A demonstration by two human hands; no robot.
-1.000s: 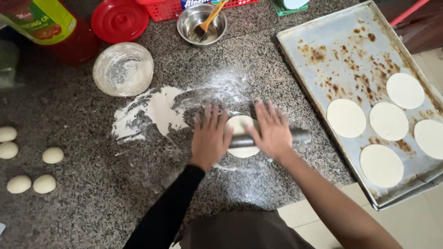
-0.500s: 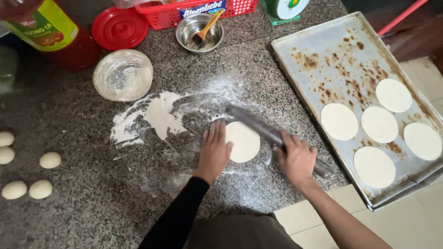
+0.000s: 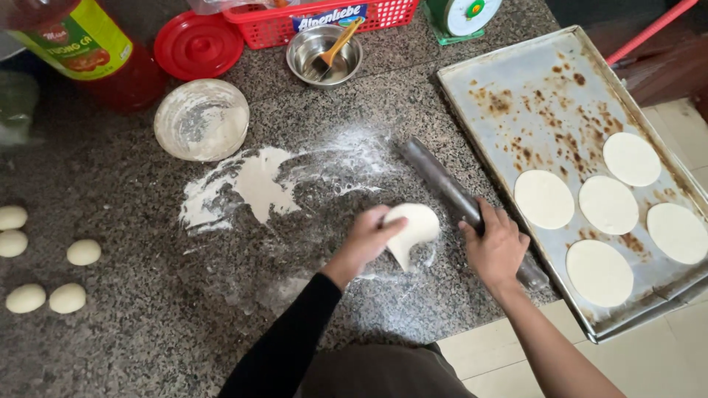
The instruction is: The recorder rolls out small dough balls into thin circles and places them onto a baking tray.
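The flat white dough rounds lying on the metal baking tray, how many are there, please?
5, all at the stained metal baking tray's right end: top, upper left, centre, right edge, bottom. None looks hidden.

Soft even daylight, we see faint shadows, mild sheen on the baking tray [image 3: 516, 81] at 2 o'clock, slight blur at 9 o'clock.

My left hand [image 3: 366, 237] lifts the dough round [image 3: 411, 230], apparently folded; my right hand [image 3: 495, 249] rests on the rolling pin [image 3: 442, 184].
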